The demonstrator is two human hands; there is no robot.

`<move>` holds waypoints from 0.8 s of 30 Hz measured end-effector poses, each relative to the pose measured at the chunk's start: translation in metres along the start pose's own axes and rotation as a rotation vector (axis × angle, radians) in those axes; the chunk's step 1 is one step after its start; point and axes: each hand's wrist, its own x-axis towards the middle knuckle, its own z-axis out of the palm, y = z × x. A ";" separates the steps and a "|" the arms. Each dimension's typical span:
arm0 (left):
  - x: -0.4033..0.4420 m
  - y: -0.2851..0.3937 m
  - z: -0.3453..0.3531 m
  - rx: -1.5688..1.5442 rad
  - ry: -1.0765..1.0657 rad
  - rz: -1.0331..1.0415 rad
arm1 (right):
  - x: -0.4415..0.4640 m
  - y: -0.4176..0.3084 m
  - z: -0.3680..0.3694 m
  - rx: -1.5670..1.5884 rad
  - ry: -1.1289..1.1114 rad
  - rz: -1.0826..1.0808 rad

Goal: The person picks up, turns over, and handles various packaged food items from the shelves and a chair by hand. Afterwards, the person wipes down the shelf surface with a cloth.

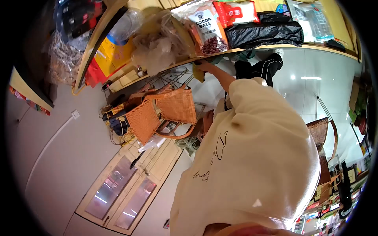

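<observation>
At the table edge, my right hand [204, 66] is closed on a small yellow-olive piece [198, 74] that looks like a cloth; its exact kind is unclear. The arm reaches out from the cream shirt [252, 149]. Skin showing beside the shirt, close to the orange woven chair [175, 106], seems to be my left hand [207, 121]; its fingers cannot be made out. Just above my right hand, on the table [342, 27], lies a bag of cocoa balls [206, 29]. Crumpled clear plastic bags [157, 47] lie left of it.
A red-and-white packet [238, 12], a black plastic bag [267, 31] and a clear pack [311, 19] lie on the table. Below stand a wooden double door [118, 188] and a wall. Another woven chair [319, 131] stands at the right, near crowded shelves [358, 177].
</observation>
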 end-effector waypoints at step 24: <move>0.112 0.141 0.130 0.139 -0.336 0.203 | -0.224 0.041 -0.466 1.032 1.293 0.176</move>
